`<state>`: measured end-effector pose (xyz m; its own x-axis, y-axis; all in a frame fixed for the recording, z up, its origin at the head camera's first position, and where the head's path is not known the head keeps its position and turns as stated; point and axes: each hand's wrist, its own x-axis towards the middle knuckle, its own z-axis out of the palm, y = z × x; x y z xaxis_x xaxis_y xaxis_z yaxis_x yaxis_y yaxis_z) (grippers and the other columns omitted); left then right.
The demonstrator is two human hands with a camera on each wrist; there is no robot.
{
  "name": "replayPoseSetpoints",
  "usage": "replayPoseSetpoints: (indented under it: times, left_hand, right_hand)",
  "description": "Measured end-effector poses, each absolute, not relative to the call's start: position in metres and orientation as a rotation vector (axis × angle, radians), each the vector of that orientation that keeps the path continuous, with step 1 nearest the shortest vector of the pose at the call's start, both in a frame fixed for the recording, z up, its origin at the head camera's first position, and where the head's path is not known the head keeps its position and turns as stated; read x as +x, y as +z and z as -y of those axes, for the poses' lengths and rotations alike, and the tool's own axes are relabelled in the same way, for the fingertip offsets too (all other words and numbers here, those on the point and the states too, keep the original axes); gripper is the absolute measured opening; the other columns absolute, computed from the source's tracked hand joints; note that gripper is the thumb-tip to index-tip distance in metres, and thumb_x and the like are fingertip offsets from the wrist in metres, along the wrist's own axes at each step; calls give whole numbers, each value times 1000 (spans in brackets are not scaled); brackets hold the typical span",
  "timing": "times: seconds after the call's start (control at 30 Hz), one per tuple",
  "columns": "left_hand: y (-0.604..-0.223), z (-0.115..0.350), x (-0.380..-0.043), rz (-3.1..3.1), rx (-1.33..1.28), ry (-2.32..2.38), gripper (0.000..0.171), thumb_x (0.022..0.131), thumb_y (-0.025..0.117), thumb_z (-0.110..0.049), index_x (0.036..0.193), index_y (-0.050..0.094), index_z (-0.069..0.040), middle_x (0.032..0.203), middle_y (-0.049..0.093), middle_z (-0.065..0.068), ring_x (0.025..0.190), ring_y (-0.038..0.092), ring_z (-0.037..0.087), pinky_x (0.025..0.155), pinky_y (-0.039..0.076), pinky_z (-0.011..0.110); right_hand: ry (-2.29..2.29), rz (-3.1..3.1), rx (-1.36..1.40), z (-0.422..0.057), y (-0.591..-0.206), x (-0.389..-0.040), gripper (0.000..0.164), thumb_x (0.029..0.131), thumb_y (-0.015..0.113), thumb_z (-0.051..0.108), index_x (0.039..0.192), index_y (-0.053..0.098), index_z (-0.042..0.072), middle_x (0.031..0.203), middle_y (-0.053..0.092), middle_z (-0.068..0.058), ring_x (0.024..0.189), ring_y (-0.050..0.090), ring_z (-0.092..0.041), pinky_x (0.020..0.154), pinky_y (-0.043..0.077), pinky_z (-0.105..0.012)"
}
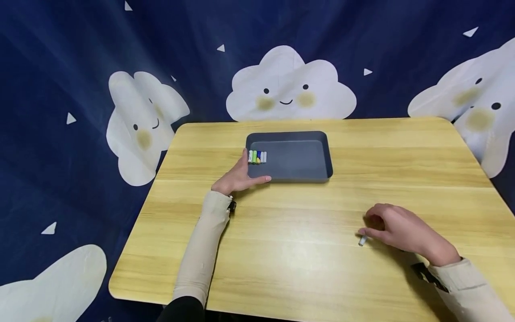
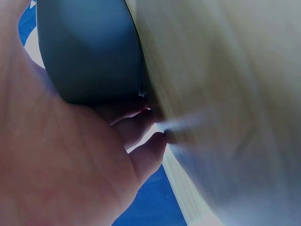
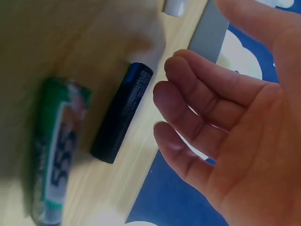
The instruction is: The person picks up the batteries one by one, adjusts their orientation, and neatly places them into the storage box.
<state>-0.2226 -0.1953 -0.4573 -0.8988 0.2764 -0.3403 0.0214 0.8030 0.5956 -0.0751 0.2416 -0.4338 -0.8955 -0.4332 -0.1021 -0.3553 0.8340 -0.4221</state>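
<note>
Cloud-print fabric (image 1: 193,36) backs the table (image 1: 289,250). Five batteries (image 1: 259,157) already line the tray's (image 1: 297,158) left edge; at least three loose batteries (image 3: 121,113) seem left, by the right hand (image 1: 406,230), its bent fingers holding nothing. The left hand (image 1: 237,177) spreads wide around the tray's near-left corner.

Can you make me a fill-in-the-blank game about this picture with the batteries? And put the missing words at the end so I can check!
1. The grip touching the tray is the person's ____ one.
2. In the tray, the batteries lie in a row, side by ____.
3. In the right wrist view, the green battery shows the number ____.
4. The backdrop is dark ____ with white clouds on it.

Missing words: left; side; 555; blue.
</note>
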Motion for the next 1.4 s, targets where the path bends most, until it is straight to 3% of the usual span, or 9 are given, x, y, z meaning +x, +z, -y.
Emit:
replayPoseSetpoints:
  times: [0.2, 0.37, 0.5, 0.7, 0.97, 1.23, 1.4]
  left_hand:
    - [-459, 196, -219, -2572, 209, 854, 143, 75, 67, -86, 162, -27, -23, 175, -14, 3, 164, 3, 25, 132, 18, 50]
    - [-460, 195, -222, -2586, 235, 866, 141, 76, 67, -85, 162, -27, -24, 176, -13, 3, 164, 3, 25, 131, 18, 51]
    - [-460, 196, -223, -2585, 238, 880, 141, 78, 68, -83, 162, -27, -23, 175, -14, 3, 164, 3, 26, 131, 19, 51]
    - [-459, 195, -223, -2578, 239, 880, 141, 76, 67, -85, 161, -28, -24, 175, -15, 2, 164, 2, 25, 131, 18, 51]
    - [-460, 196, -224, -2578, 244, 865, 143, 75, 67, -86, 162, -27, -22, 175, -15, 2, 164, 2, 26, 131, 19, 51]
    - [-460, 196, -224, -2577, 238, 844, 144, 74, 65, -89, 162, -26, -21, 175, -16, 2, 164, 2, 25, 131, 19, 50]
    - [-461, 197, -224, -2571, 237, 849, 145, 73, 64, -90, 162, -26, -21, 175, -17, 1, 164, 1, 25, 132, 17, 50]
  right_hand:
    - [-582, -2819, -665, -239, -438, -66, 41, 82, 80, 62, 79, 62, 26, 69, 49, 12, 63, 39, 1, 58, 33, -21]
    - [-529, -2874, -679, -238, -441, -63, 52, 73, 82, 70, 89, 68, 23, 78, 58, 17, 68, 46, 4, 63, 43, -20]
    - [-469, -2893, -709, -236, -443, -63, 58, 69, 82, 74, 90, 70, 22, 78, 60, 17, 68, 47, 5, 62, 42, -21]
    - [-350, -2941, -773, -234, -443, -63, 45, 71, 88, 61, 87, 67, 25, 76, 56, 18, 70, 44, 2, 66, 38, -28]
    - [-319, -2944, -839, -235, -443, -65, 36, 73, 90, 47, 88, 68, 24, 82, 60, 17, 74, 50, 0, 69, 45, -35]
    - [-429, -2929, -843, -239, -432, -75, 32, 75, 91, 40, 90, 71, 20, 82, 61, 14, 71, 48, 0, 62, 42, -24]
    - [-435, -2926, -798, -241, -422, -84, 32, 78, 90, 37, 95, 73, 17, 86, 65, 11, 74, 52, -3, 64, 45, -26]
